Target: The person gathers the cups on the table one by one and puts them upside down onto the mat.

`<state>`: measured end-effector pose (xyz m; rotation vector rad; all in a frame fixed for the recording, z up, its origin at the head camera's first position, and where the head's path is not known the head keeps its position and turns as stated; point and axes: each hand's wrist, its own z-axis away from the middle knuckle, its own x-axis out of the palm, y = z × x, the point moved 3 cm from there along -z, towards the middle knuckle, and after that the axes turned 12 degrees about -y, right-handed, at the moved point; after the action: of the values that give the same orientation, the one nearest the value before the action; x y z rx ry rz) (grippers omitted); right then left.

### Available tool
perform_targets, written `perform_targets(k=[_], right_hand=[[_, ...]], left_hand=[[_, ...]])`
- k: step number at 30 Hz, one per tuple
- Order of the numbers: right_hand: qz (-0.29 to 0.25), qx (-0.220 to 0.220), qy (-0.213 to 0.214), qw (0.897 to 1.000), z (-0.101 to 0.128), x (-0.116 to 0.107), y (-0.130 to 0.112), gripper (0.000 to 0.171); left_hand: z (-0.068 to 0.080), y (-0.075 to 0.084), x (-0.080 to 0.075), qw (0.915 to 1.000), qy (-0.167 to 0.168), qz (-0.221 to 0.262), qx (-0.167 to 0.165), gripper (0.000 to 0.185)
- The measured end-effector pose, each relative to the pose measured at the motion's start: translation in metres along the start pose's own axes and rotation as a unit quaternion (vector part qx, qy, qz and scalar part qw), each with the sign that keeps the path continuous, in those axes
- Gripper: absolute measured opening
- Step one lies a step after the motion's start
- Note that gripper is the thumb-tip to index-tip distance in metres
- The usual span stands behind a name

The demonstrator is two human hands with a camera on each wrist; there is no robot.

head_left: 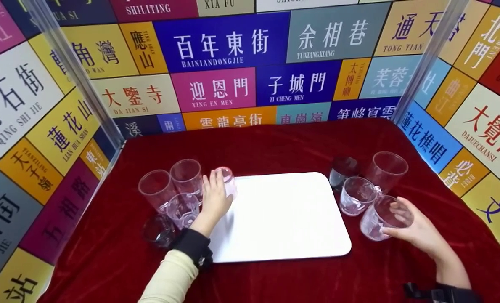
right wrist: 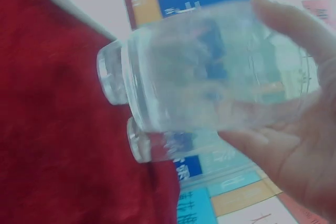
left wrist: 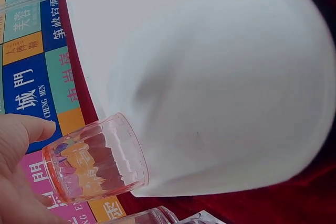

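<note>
My left hand [head_left: 217, 194] grips a small pink-tinted ribbed glass [head_left: 227, 178] at the far left corner of the white tray [head_left: 283, 219]. In the left wrist view the pink glass [left wrist: 97, 161] has its base at the tray's edge [left wrist: 210, 77], and my fingers [left wrist: 21, 135] lie on its rim side. My right hand [head_left: 403, 223] holds a clear glass [head_left: 380, 219], tilted, just off the tray's right edge. In the right wrist view that clear glass [right wrist: 210, 72] lies in my palm with my fingers [right wrist: 294, 150] curled round it, above the red cloth.
Left of the tray stand three clear glasses [head_left: 155, 189], [head_left: 186, 174], [head_left: 182, 208] and a dark one [head_left: 159, 229]. On the right are a dark glass [head_left: 342, 170], a tall glass [head_left: 386, 170] and a small mug [head_left: 357, 195]. Sign-covered walls [head_left: 233, 84] enclose the red-clothed table [head_left: 275, 143].
</note>
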<state>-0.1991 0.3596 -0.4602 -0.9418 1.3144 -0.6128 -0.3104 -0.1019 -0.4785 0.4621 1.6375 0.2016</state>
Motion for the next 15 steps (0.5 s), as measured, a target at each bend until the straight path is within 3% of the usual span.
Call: perform_targets(k=[2, 4, 8, 11, 15], right_hand=[[-0.057, -0.05, -0.004, 0.997, -0.002, 0.003, -0.007, 0.08], [-0.125, -0.101, -0.01, 0.987, -0.006, 0.007, -0.015, 0.076], [-0.254, -0.17, -0.011, 0.952, -0.022, 0.02, -0.028, 0.075], [-0.325, -0.182, -0.005, 0.928, -0.039, 0.033, -0.038, 0.078], [-0.396, -0.167, 0.005, 0.903, -0.065, 0.053, -0.05, 0.081]], left_hand=[[0.0, 0.002, 0.0, 0.9999, 0.012, -0.004, 0.01, 0.08], [0.001, 0.004, -0.001, 0.9994, 0.025, -0.006, 0.023, 0.079], [0.0, 0.011, -0.001, 0.9979, 0.039, -0.001, 0.051, 0.076], [-0.001, 0.02, 0.0, 0.9966, 0.039, -0.004, 0.072, 0.074], [-0.001, 0.034, 0.002, 0.9949, 0.032, 0.01, 0.095, 0.072]])
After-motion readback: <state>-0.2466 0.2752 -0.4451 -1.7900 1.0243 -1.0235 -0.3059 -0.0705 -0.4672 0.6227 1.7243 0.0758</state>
